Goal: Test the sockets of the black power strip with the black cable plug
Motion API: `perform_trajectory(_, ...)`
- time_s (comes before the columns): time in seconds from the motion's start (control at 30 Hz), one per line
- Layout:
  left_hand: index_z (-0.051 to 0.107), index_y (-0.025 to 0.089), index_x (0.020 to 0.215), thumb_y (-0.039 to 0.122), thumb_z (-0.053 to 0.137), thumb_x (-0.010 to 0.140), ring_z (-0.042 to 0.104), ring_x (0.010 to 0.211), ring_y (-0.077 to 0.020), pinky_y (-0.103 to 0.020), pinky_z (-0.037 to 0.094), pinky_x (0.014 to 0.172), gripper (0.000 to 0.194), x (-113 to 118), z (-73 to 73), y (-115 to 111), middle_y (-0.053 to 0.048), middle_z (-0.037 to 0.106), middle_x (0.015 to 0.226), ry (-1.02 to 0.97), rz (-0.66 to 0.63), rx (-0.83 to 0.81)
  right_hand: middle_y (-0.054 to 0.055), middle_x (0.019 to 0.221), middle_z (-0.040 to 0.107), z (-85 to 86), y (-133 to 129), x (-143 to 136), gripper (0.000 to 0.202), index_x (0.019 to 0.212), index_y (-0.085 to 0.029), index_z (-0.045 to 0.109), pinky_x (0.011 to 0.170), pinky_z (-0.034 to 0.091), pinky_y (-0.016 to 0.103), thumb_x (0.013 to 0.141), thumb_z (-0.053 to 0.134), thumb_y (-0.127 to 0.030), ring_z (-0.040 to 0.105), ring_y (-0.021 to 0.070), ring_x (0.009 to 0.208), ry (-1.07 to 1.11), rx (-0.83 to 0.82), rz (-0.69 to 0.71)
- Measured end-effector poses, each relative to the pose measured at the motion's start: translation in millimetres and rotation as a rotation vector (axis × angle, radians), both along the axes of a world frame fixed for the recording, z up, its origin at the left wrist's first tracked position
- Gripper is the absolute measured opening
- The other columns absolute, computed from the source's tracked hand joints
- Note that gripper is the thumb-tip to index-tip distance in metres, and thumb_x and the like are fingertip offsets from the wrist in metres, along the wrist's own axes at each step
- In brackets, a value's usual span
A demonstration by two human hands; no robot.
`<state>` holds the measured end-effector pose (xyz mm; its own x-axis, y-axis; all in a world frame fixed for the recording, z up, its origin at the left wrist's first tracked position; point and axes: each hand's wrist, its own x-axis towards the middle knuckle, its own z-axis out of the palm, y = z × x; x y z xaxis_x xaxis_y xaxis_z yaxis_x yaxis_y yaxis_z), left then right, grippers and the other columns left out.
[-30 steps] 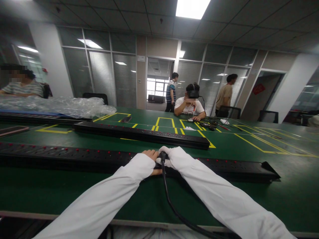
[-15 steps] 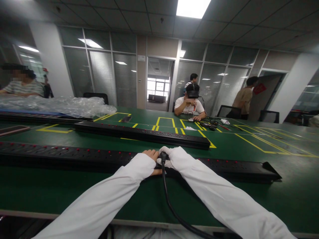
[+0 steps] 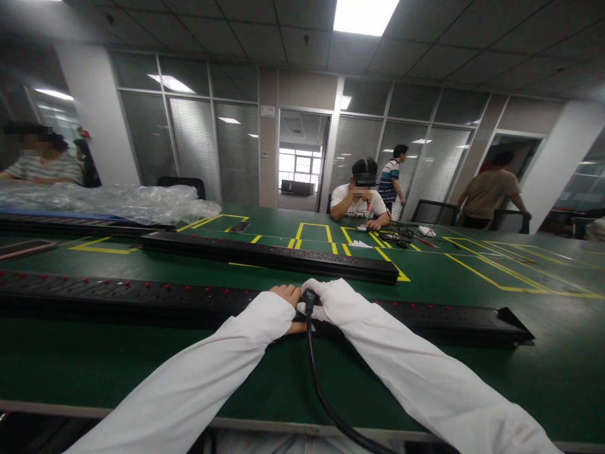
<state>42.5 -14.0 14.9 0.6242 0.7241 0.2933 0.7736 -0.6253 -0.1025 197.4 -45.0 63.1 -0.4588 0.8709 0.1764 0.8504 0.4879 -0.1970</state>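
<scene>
A long black power strip (image 3: 189, 301) with a row of red dots lies across the green table in front of me. My left hand (image 3: 289, 294), bare below a white sleeve, wraps round the strip near its middle, fingers over the top and thumb along the near side. Right beside it, my right hand (image 3: 316, 287) in a white glove is closed round a black plug (image 3: 309, 297) at the strip's top. From the plug a black cable (image 3: 316, 372) runs down over the table's near edge. Whether the plug sits in a socket is hidden by my hands.
Behind lies a second black power strip (image 3: 269, 252). Clear plastic wrap (image 3: 155, 200) covers things at the left, with a phone-like object (image 3: 26, 249) nearby. Yellow tape marks the green table (image 3: 472, 403). A person (image 3: 362, 198) sits opposite, near tangled cables (image 3: 397, 238); others are around the room.
Both my hands, the plug and the strip look unmoved; the cable shifts slightly left. In the background, a person in a striped shirt appears behind the seated person, and another at right has moved further right.
</scene>
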Motion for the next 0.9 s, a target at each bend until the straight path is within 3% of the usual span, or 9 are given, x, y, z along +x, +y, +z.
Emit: perform_trajectory(0.9, 0.046, 0.016, 0.096, 0.068, 0.039, 0.061, 0.051, 0.08, -0.0245, -0.034, 0.038, 0.07, 0.063, -2.5, 1.1, -2.8, -0.007, 0.053, 0.084, -0.004, -0.01, 0.013, -0.003, 0.073, 0.056, -8.5, 9.0, 7.2, 0.043, 0.1, -0.023, 0.049, 0.054, 0.029, 0.015, 0.069, 0.047, -0.053, 0.046, 0.0048, 0.058, 0.034, 0.009, 0.025)
